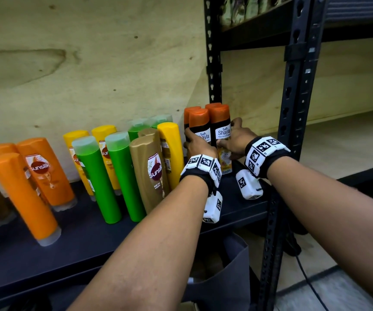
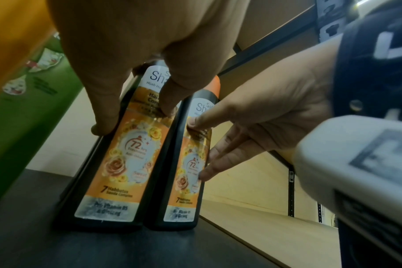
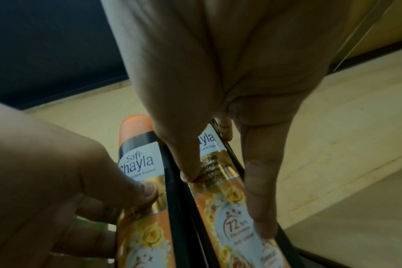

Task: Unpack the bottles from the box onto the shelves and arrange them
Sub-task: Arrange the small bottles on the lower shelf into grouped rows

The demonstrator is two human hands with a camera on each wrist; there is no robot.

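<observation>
Two black Safi Shayla bottles with orange caps stand side by side at the right end of the dark shelf [image 1: 91, 239]. My left hand [image 1: 200, 147] grips the left bottle [image 1: 201, 126], thumb on its label and fingers round its left side. My right hand [image 1: 235, 140] holds the right bottle [image 1: 221, 122], thumb on the front and fingers along its right side. In the left wrist view my left hand [image 2: 135, 117] pinches the left bottle [image 2: 117, 163], and both bases rest on the shelf. In the right wrist view my right hand [image 3: 225, 190] clasps the right bottle [image 3: 227, 228]. Two more orange-capped bottles stand behind.
Sunsilk bottles fill the shelf to the left: yellow [image 1: 172, 149], gold [image 1: 147, 171], green [image 1: 118, 176] and orange [image 1: 44, 173]. A black perforated post [image 1: 293, 131] rises just right of my hands. A plywood shelf [image 1: 349, 142] lies beyond it. A dark grey container [image 1: 232, 272] sits below.
</observation>
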